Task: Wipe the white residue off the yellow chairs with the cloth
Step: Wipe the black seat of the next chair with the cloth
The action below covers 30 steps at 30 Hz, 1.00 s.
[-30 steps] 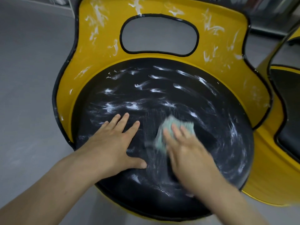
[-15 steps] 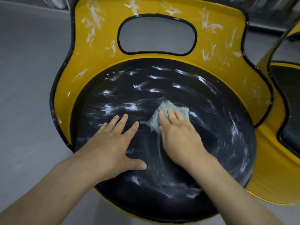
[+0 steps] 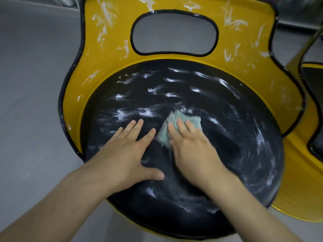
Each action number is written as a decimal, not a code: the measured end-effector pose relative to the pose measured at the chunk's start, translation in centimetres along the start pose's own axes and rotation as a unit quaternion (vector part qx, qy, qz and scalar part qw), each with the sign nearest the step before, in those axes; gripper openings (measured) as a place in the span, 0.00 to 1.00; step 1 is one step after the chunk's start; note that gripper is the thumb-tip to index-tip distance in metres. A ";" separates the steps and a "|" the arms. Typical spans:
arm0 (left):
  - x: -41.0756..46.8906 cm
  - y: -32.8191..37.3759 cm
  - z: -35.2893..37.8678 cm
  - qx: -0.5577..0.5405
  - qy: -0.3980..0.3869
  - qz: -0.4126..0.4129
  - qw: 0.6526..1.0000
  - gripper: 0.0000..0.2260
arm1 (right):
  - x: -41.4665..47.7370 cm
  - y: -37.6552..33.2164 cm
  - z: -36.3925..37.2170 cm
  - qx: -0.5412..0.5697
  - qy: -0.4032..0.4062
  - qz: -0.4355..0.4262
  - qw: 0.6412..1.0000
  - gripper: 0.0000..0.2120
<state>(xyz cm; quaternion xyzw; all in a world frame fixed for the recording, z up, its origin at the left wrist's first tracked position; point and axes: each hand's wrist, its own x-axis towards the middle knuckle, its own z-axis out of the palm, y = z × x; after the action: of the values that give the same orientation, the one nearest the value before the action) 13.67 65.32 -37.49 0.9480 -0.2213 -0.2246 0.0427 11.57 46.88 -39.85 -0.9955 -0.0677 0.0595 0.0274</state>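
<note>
A yellow chair [image 3: 111, 55] with black trim and a round black seat [image 3: 227, 133] fills the view. White residue streaks both the seat and the yellow backrest. A pale green cloth [image 3: 176, 122] lies near the middle of the seat, and my right hand [image 3: 190, 147] presses it flat with straight fingers. To its left, my left hand [image 3: 125, 152] rests flat on the seat, fingers spread. The smears under and in front of the cloth look thinner than those farther back.
A second yellow chair [image 3: 307, 180] with a black seat stands close at the right edge. Grey floor [image 3: 31, 102] surrounds the chairs on the left and behind. An oval cut-out [image 3: 174, 32] opens through the backrest.
My right hand has slid the cloth away from me and leftwards across the seat, then held about there. The left hand has stayed in place.
</note>
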 end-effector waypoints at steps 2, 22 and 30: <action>0.0 -0.1 0.1 -0.010 0.010 0.003 1.000 0.51 | 3.1 0.5 -0.5 0.002 -0.010 0.016 1.000 0.26; -0.1 -0.5 0.8 -0.031 0.027 0.002 0.999 0.51 | -3.4 -0.5 0.8 -0.024 0.016 -0.008 1.000 0.26; 0.2 -0.6 0.3 0.015 -0.022 0.014 1.000 0.52 | -1.7 -1.0 0.7 -0.011 0.011 0.015 1.000 0.26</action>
<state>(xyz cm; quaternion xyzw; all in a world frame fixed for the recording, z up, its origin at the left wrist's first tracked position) 13.99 65.76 -37.94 0.9402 -0.2387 -0.2416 0.0269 9.66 47.62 -40.28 -0.9973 -0.0528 0.0485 0.0161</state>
